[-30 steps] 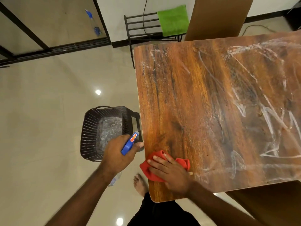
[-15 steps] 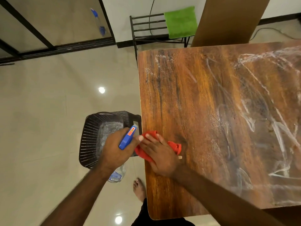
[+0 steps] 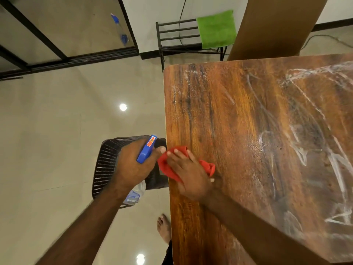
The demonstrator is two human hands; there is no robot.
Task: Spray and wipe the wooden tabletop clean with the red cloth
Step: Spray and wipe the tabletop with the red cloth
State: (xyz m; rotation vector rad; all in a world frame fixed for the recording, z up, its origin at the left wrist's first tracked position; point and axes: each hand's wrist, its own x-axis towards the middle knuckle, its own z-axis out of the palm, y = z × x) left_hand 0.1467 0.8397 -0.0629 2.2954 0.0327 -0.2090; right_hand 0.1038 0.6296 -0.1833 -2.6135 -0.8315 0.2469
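Note:
The wooden tabletop [image 3: 238, 131] fills the right half of the view, with white streaks and wet smears across its right side. My right hand [image 3: 188, 173] presses flat on the red cloth [image 3: 168, 167] at the table's left edge, part of the cloth hanging over the edge. Just left of it, off the table, my left hand [image 3: 133, 165] grips a spray bottle with a blue trigger head [image 3: 146, 150]; its clear body [image 3: 133, 196] shows below my wrist.
A dark perforated basket [image 3: 104, 165] stands on the tiled floor beside the table's left edge, under my left hand. A black metal rack [image 3: 177, 35] with a green cloth [image 3: 216, 28] stands at the far wall. My bare foot [image 3: 164, 228] is near the table's edge.
My right hand has slid the red cloth along the left edge, away from the near corner. My left hand with the spray bottle has stayed beside it.

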